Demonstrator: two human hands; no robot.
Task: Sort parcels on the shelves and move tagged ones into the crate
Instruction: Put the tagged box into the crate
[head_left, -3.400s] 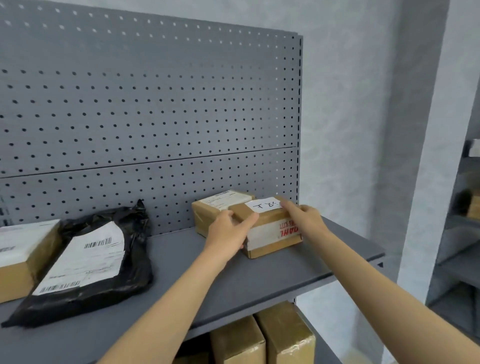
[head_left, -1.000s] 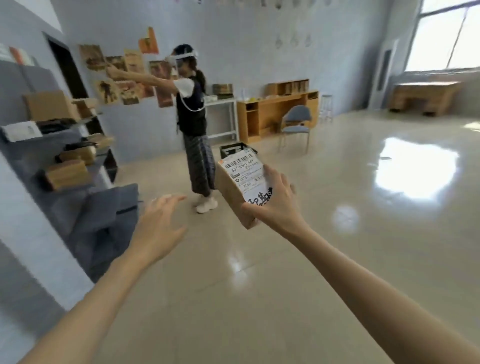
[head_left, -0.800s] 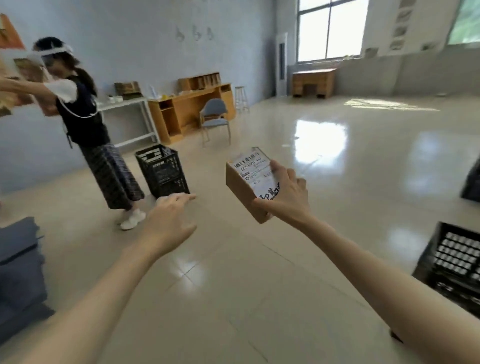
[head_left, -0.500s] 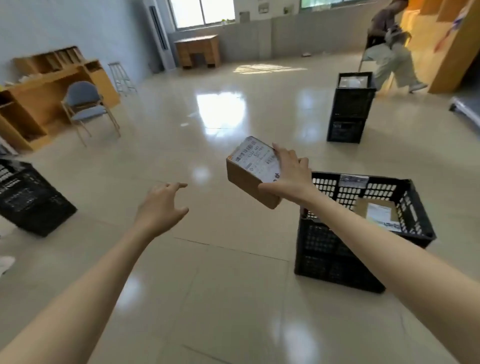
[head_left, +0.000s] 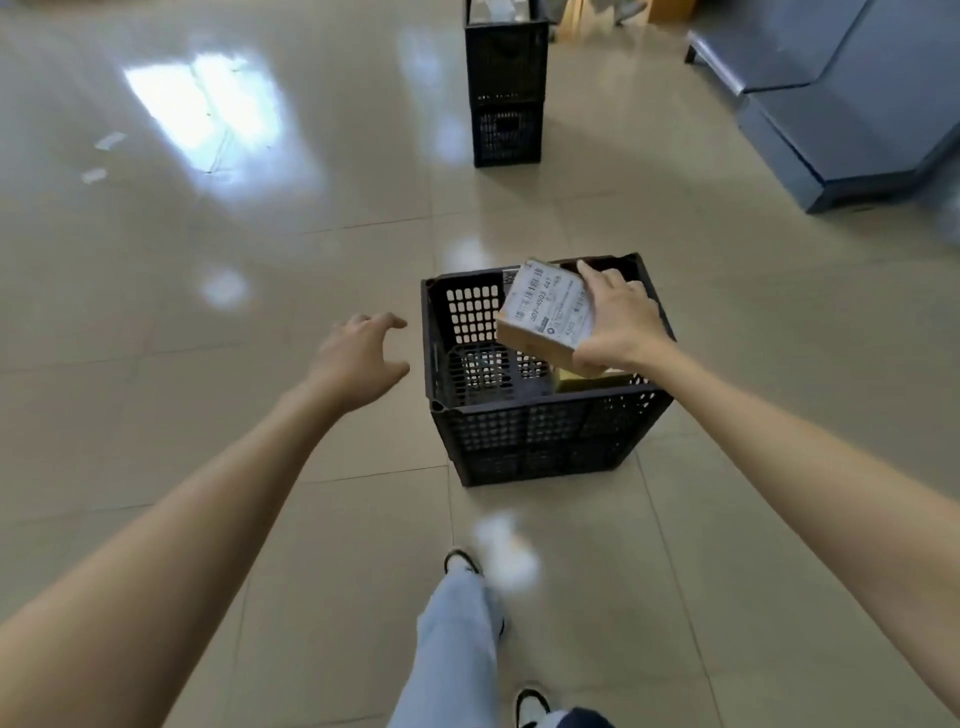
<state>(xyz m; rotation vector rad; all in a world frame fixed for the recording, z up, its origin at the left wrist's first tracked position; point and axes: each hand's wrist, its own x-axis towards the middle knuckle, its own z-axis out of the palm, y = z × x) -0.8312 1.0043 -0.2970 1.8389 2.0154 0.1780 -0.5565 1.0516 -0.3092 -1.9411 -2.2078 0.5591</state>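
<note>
Just above the crate (head_left: 540, 431), a small cardboard parcel (head_left: 545, 314) is held in the right hand (head_left: 621, 325), with the fingers laid over its labelled top and the thumb pressed against the near edge. The parcel is tilted, its white barcode label turned up toward the camera, and it sits over the open mouth of the crate rather than inside it. The left hand (head_left: 358, 358) is kept empty, fingers spread loosely, just beside the crate's left wall and touching nothing. A yellowish box (head_left: 587, 379) can be seen lying on the crate floor under the held parcel. From its size and the one-handed pinch, the parcel is judged to be light and stiff, with firm card faces that should not give under the fingers; the glossy label may be a little slippery. A hold across opposite edges, as now, is judged sound. Little care seems called for in letting it go, though whether the contents are fragile cannot be told. A second crate (head_left: 506, 83) stands well apart, farther along the tiled floor (head_left: 208, 260).
</note>
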